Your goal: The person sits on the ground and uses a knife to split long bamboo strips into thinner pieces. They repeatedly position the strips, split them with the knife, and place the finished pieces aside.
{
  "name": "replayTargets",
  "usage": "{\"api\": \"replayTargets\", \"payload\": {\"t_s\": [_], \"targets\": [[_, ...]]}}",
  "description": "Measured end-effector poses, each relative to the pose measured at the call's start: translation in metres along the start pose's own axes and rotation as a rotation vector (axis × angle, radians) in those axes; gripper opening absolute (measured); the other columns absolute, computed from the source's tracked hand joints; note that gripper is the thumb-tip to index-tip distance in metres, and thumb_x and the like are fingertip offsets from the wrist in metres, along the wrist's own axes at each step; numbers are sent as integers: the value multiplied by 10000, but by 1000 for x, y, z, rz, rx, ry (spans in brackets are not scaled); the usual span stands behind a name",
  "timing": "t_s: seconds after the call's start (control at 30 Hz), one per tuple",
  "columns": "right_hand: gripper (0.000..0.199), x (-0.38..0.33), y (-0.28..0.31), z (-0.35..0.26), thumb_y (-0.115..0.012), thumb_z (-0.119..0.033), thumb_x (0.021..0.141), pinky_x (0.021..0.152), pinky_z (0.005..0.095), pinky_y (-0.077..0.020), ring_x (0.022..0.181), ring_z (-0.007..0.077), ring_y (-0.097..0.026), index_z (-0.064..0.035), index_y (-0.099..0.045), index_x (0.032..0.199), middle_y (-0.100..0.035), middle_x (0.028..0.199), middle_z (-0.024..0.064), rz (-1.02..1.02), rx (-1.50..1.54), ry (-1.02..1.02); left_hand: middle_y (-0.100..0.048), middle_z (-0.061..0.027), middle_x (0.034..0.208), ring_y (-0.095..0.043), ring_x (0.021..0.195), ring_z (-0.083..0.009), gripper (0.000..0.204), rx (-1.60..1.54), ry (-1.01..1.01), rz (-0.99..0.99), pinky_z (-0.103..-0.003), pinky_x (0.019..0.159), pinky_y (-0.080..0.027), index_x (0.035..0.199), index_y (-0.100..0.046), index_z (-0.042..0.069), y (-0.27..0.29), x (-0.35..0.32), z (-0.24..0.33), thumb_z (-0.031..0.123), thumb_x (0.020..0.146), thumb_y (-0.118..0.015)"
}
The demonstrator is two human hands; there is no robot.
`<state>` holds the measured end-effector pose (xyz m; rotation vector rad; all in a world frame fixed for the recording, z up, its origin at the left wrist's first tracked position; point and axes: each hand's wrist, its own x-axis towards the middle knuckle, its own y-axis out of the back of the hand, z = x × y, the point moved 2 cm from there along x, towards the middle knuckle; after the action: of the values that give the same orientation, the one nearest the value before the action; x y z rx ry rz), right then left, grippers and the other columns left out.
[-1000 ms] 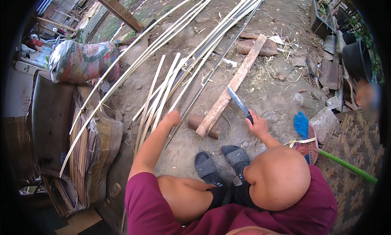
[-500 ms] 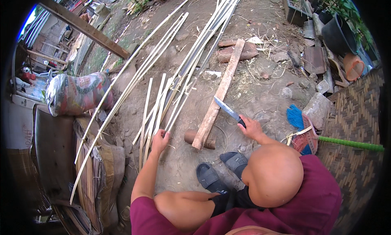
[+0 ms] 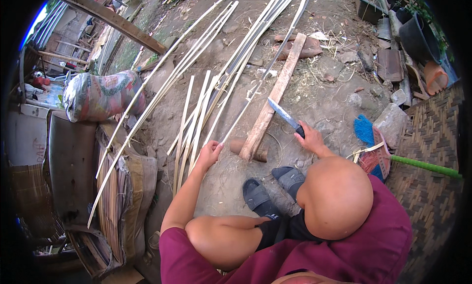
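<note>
The left hand (image 3: 210,153) pinches the near end of a strip (image 3: 251,93) running toward one o'clock. Since a moment ago it has swung clear of the bundle (image 3: 244,50) toward the plank (image 3: 281,80), apparently singled out for working. The right hand (image 3: 310,139) grasps a knife (image 3: 284,114), blade toward ten-thirty.

- The bare left hand (image 3: 210,154), a fist at first, now pinches the near end of a long, thin, grey-and-cream strip (image 3: 249,98).
- That strip has swung away from the pale, narrow strip bundle (image 3: 248,45), closer to the rough, brown wooden plank (image 3: 281,82).
</note>
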<state>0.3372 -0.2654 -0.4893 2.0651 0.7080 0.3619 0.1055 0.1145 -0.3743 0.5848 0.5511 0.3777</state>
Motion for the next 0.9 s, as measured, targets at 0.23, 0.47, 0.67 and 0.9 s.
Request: {"api": "replayTargets", "payload": {"t_s": [0.23,0.47,0.67,0.9], "targets": [[509,3,16,-35,-613,-405,953,838,481,-540,987,418,-656,-144,-504,1377,-646,1193,196,8,228,310,-543,-14,687,-501,523,-84,384,-195,129,-235,-247,449,-421,953,-587,33,-11,-2,11,386,1058,-481],[484,0,27,-68,-632,-373,951,824,468,-545,993,413,-657,-142,-522,1362,-646,1179,193,-49,268,229,-494,21,673,-393,484,-58,381,-428,364,-333,-222,424,-324,970,-565,66,-11,-8,20,423,1060,-465],[499,-6,47,-70,-644,-393,943,821,472,-545,978,403,-663,-123,-537,1349,-658,1157,187,-138,215,376,-480,21,687,-394,495,-58,361,-539,448,-462,-222,430,-327,1001,-549,78,-20,-17,33,422,1063,-457],[465,-10,37,-55,-642,-361,950,831,475,-534,969,408,-662,-88,-558,1317,-672,1136,194,-96,224,240,-537,-1,695,-461,535,-95,400,-332,298,-295,-258,480,-377,948,-606,41,-33,-11,21,415,1043,-502]]}}
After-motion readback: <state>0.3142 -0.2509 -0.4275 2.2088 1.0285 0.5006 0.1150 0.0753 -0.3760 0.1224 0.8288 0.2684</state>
